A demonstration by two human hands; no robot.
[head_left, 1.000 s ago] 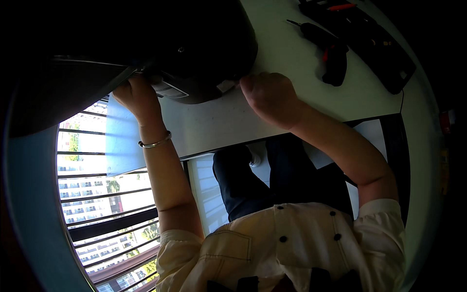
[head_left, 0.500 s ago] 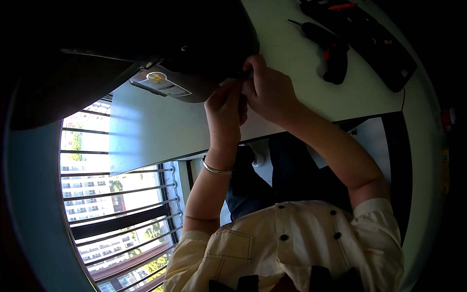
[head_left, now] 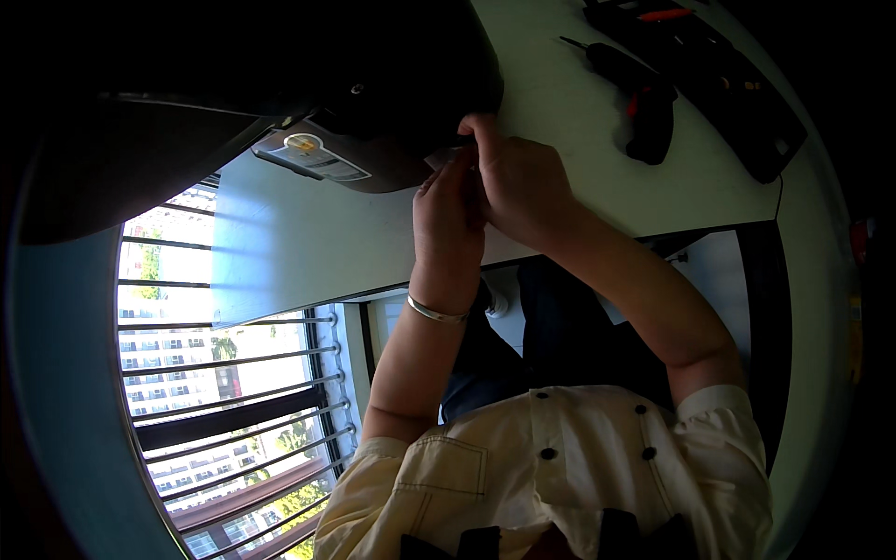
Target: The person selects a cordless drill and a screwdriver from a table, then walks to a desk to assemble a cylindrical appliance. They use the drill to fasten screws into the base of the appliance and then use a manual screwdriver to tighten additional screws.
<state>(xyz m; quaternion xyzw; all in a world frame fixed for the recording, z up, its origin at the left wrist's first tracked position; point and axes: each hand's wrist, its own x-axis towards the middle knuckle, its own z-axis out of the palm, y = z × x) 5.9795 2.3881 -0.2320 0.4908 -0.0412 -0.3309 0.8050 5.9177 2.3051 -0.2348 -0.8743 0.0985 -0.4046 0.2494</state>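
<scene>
A large dark appliance [head_left: 411, 84] with a rounded edge fills the upper left, lying on a pale table; a label [head_left: 322, 159] is stuck on its lower side. Right by its near right corner my two hands meet. My left hand [head_left: 450, 210], with a bangle at the wrist, has its fingers bunched together against the other hand. My right hand [head_left: 525, 187] is curled, its thumb and forefinger up against the appliance's edge. Whatever lies between the fingers is in deep shadow and mostly covered by the hands.
A black and red power screwdriver [head_left: 644, 112] lies on the table [head_left: 551, 112] to the right. Beyond it is a long black tool case [head_left: 737, 98] with an orange item [head_left: 665, 15] in it. A barred window [head_left: 233, 373] is at the lower left.
My left hand has shifted to the right and turned, and now sits tighter against my right hand. The right hand stays near the appliance's corner, its fingers slightly moved.
</scene>
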